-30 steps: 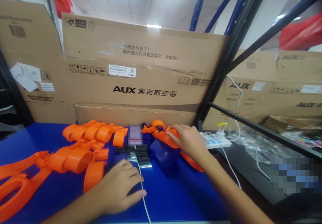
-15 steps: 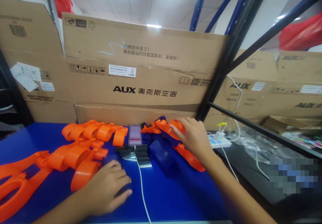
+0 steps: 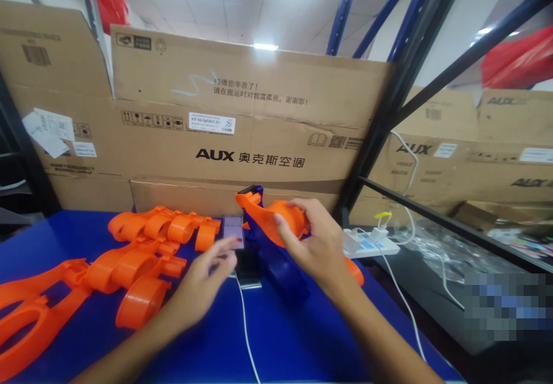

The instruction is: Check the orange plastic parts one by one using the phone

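My right hand [image 3: 317, 237] is closed around an orange-and-blue plastic tape dispenser [image 3: 280, 223], raised and tilted above the blue tabletop [image 3: 203, 349]. The dispenser has a dark tip at its far left end, and my palm hides part of its orange side. My left hand [image 3: 205, 277] is in the air with fingers and thumb apart, holding nothing. Its fingertips are in front of a phone [image 3: 233, 227] and beside small black pieces [image 3: 248, 269]. Several orange plastic dispenser parts [image 3: 133, 266] lie in rows to the left. Another orange piece [image 3: 355, 272] shows partly behind my right wrist.
Cardboard panels [image 3: 250, 136] stand along the table's back edge. A white cable [image 3: 245, 326] runs from the phone area towards me. On the right are a black rack post [image 3: 367, 154], a white power strip [image 3: 371, 244] with cords, and clear plastic bags [image 3: 425, 251].
My right hand has lifted the tape dispenser and moved it left, towards the middle. My left hand has moved right and forward from beside the orange parts to the phone.
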Tool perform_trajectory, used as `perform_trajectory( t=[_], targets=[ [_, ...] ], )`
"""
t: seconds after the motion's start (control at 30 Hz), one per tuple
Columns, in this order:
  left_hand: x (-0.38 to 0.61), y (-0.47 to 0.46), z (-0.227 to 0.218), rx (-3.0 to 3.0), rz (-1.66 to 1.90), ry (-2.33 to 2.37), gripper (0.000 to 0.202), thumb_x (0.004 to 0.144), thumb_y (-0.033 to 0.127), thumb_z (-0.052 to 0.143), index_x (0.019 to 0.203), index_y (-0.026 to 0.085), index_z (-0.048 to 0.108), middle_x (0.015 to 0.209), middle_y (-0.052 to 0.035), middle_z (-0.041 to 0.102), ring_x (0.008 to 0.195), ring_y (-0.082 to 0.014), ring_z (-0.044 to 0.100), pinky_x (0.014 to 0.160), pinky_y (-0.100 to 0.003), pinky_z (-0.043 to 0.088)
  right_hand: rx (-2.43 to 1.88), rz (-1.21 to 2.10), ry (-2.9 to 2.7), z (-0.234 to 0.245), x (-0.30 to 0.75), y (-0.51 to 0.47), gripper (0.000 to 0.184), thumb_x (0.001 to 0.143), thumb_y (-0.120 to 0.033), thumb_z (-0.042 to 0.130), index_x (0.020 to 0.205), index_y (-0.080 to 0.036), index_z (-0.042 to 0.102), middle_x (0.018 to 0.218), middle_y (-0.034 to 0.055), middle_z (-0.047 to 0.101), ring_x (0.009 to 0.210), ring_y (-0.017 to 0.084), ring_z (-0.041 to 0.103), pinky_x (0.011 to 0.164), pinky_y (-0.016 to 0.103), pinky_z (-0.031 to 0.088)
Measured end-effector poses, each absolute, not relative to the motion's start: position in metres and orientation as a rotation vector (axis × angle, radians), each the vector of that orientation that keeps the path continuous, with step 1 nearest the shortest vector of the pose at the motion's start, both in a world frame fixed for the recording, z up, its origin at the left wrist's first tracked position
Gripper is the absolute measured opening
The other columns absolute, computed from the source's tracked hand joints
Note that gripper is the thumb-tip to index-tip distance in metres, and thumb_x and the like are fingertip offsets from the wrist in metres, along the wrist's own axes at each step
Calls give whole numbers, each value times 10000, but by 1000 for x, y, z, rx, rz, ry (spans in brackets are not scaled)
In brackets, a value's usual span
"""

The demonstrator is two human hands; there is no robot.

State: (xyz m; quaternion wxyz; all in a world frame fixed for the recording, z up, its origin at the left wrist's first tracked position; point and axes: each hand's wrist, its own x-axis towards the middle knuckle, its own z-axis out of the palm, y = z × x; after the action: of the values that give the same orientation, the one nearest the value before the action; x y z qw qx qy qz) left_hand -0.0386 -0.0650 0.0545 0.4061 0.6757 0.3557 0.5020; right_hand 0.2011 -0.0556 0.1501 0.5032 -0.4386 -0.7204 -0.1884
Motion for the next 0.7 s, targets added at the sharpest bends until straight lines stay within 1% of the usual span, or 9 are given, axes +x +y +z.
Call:
perform_trajectory(
  t=[0.07, 0.13, 0.2, 0.3, 0.37, 0.43, 0.5, 0.6, 0.7],
  targets=[
    [-20, -50, 65, 1345, 1373, 750, 476, 1001, 531, 555, 1410, 291, 598, 1475, -109, 607, 1314, -307, 597, 1066, -469, 479, -986, -409, -1721, 148, 185, -56, 236, 932, -399, 649, 1080, -220, 610, 1003, 94, 699, 896, 254, 669, 791, 376, 524],
    [-7, -38, 75, 1143, 1404, 610, 530, 978, 560, 586, 1417, 263, 585, 1441, -124, 630, 1269, -306, 626, 1016, -435, 507, -943, -363, -1726, 143, 170, -57, 242, 910, -383, 668, 1069, -216, 591, 975, 92, 677, 875, 250, 656, 780, 376, 530],
    [0, -32, 80, 1031, 1423, 530, 535, 948, 551, 642, 1381, 240, 601, 1351, -120, 680, 1191, -291, 666, 971, -404, 527, -914, -313, -1752, 135, 157, -58, 259, 898, -377, 673, 1073, -210, 581, 982, 102, 661, 881, 254, 644, 772, 380, 531],
    [0, -26, 77, 874, 1545, 536, 486, 879, 476, 753, 1288, 242, 634, 1168, -63, 740, 1040, -238, 714, 919, -350, 537, -774, -200, -1851, 120, 144, -58, 273, 883, -365, 681, 1080, -201, 586, 966, 100, 655, 852, 246, 626, 747, 377, 529],
    [-4, -23, 72, 802, 1632, 565, 451, 818, 449, 811, 1184, 230, 663, 1047, -29, 749, 945, -210, 723, 875, -323, 543, -645, -99, -1896, 110, 142, -55, 224, 898, -341, 649, 1065, -199, 603, 923, 82, 655, 792, 225, 614, 706, 357, 515],
    [-8, -20, 68, 813, 1650, 583, 440, 770, 456, 839, 1096, 208, 678, 968, -21, 744, 881, -207, 720, 817, -311, 549, -621, -2, -1838, 100, 144, -48, 160, 944, -315, 581, 1039, -194, 626, 857, 57, 637, 704, 191, 582, 657, 329, 487],
    [-12, -18, 64, 857, 1622, 602, 439, 758, 471, 842, 1061, 195, 684, 932, -27, 740, 841, -210, 715, 767, -306, 548, -712, 118, -1706, 93, 150, -38, 162, 992, -312, 527, 970, -194, 635, 803, 33, 617, 645, 162, 546, 624, 301, 455],
    [-14, -17, 59, 900, 1596, 629, 414, 770, 487, 833, 1018, 189, 689, 905, -29, 737, 783, -196, 703, 737, -297, 540, -835, 359, -1629, 86, 160, -24, 238, 1005, -372, 543, 871, -193, 625, 727, 7, 589, 638, 155, 537, 608, 276, 431],
    [-15, -14, 53, 941, 1573, 642, 433, 756, 495, 843, 1033, 196, 698, 963, -40, 745, 798, -195, 700, 748, -297, 534, -871, 569, -1691, 81, 163, -20, 277, 984, -418, 580, 832, -190, 626, 714, 2, 591, 660, 156, 541, 632, 269, 435]
  ],
)
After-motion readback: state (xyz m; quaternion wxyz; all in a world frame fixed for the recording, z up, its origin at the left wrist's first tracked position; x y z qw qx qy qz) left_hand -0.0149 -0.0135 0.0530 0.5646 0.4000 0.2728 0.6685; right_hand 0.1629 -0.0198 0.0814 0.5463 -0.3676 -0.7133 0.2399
